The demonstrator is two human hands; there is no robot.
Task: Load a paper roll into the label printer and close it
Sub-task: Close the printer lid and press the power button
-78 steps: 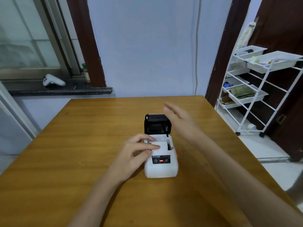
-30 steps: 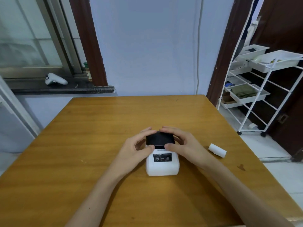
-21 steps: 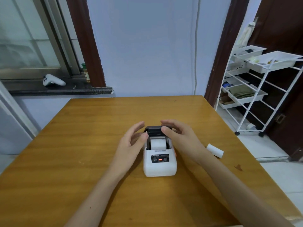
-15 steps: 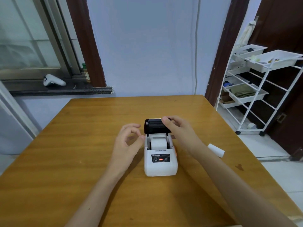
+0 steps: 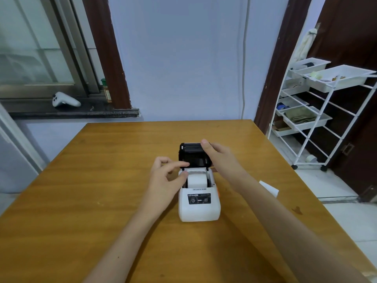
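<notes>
Centrally, a little below the middle of the frame, the white label printer (image 5: pixel 199 203) stood on the wooden table (image 5: pixel 102 180), its dark control panel facing the camera. Its black lid (image 5: pixel 193 155) was raised upright at the far end of the body, so the paper bay lay open. Inside the bay sat the paper roll (image 5: pixel 196 179), white, lying on its side with its curved face showing between the bay walls.

The right hand (image 5: pixel 220 158) came in from the lower right and held the raised lid: its thumb lay over the lid's top edge and its fingers wrapped behind the lid's right side, closed on it. The left hand (image 5: pixel 165 180) came in from the lower left and rested against the printer's left side. Its thumb touched the left rim of the bay, just beside the roll, and its forefinger reached across to the lid's lower left corner; the other fingers were loosely curled and gripped nothing, so that hand was open rather than clamped.

To the right of the printer, partly hidden behind the right forearm, a second white roll (image 5: pixel 269 188) lay on the table. In the left of the frame a white controller (image 5: pixel 65 100) rested on the dark window sill (image 5: pixel 85 113). At the right edge stood a white wire rack (image 5: pixel 318 119) with trays.
</notes>
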